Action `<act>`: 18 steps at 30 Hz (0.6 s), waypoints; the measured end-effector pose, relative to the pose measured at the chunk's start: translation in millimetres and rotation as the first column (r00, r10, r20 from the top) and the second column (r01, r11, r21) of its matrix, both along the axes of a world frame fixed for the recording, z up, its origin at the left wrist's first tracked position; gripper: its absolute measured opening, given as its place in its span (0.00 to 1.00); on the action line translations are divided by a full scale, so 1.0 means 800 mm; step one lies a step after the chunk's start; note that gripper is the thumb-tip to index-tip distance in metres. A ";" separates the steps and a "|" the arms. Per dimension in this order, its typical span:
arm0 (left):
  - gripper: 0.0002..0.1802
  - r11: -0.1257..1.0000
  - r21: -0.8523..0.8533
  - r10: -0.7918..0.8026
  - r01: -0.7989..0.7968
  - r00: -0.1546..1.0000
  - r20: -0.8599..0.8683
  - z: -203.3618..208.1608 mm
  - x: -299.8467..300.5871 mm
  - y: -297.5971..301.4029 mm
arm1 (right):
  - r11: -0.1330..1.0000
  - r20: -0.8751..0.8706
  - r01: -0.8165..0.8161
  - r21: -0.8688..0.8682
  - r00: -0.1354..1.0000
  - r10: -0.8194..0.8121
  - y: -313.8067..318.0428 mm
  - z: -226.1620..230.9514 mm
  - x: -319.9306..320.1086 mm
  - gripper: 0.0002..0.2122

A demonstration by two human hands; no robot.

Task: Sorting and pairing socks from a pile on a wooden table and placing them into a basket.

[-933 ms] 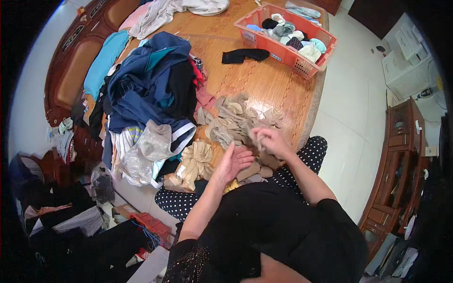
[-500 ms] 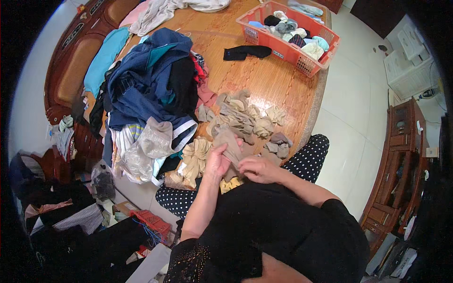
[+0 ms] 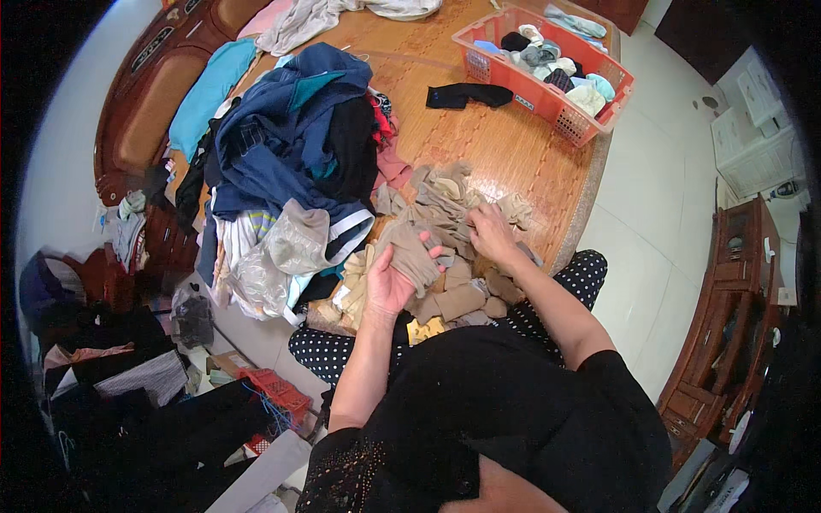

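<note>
A thin beige-brown sock (image 3: 409,256) drapes over the palm and fingers of my left hand (image 3: 392,282), which is closed on it with the fingertips showing at its right side. My right hand (image 3: 493,235) reaches down to the loose pile of beige socks (image 3: 445,201) on the mat in front of me. Its fingers are bent together at the pile, and what is between them is hidden. Folded brown socks (image 3: 457,301) lie by my lap, below the right forearm. Paler cream socks (image 3: 352,278) are bunched to the left of my left hand.
A big heap of clothes (image 3: 286,141) rises at the left, with a grey bra (image 3: 295,239) on its near side. A black sock (image 3: 468,95) lies beyond the pile. An orange plastic basket (image 3: 581,130) of rolled socks stands at the far right, near the mat's edge.
My right hand has left the sock at my left hand and moved up and right to the pile. The left hand still holds the sock, now draped more broadly. The whole view has shifted slightly.
</note>
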State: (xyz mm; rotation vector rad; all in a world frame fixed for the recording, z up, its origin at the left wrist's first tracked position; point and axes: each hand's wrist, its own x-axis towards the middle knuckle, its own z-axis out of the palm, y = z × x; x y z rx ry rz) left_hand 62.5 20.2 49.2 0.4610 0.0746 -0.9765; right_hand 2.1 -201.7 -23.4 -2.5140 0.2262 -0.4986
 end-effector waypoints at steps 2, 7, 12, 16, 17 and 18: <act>0.33 0.999 -0.033 -0.014 0.014 1.000 -0.020 -0.002 -0.001 0.002 | 0.997 -0.076 0.046 -0.059 0.996 -0.051 -0.002 -0.010 0.007 0.07; 0.33 0.998 0.044 -0.037 0.036 0.999 0.029 -0.003 -0.004 0.002 | 0.986 -0.070 0.126 0.112 0.990 -0.119 -0.024 -0.062 0.027 0.05; 0.33 0.996 0.087 -0.015 0.015 1.000 0.003 -0.019 -0.001 0.022 | 0.617 -0.103 0.298 0.729 0.938 -0.332 -0.029 -0.040 0.022 0.06; 0.33 0.993 0.108 0.041 -0.037 0.998 -0.040 -0.019 0.002 0.018 | 0.074 -0.219 0.259 0.963 0.914 -0.343 -0.040 -0.015 0.007 0.06; 0.34 0.990 0.119 0.079 -0.070 0.994 -0.074 -0.018 0.002 0.018 | -0.051 -0.165 0.157 0.986 0.944 -0.287 -0.032 0.009 0.002 0.06; 0.34 0.991 0.115 0.075 -0.067 0.994 -0.074 -0.017 0.004 0.016 | -0.181 -0.099 0.055 0.982 0.964 -0.246 -0.031 0.024 -0.003 0.07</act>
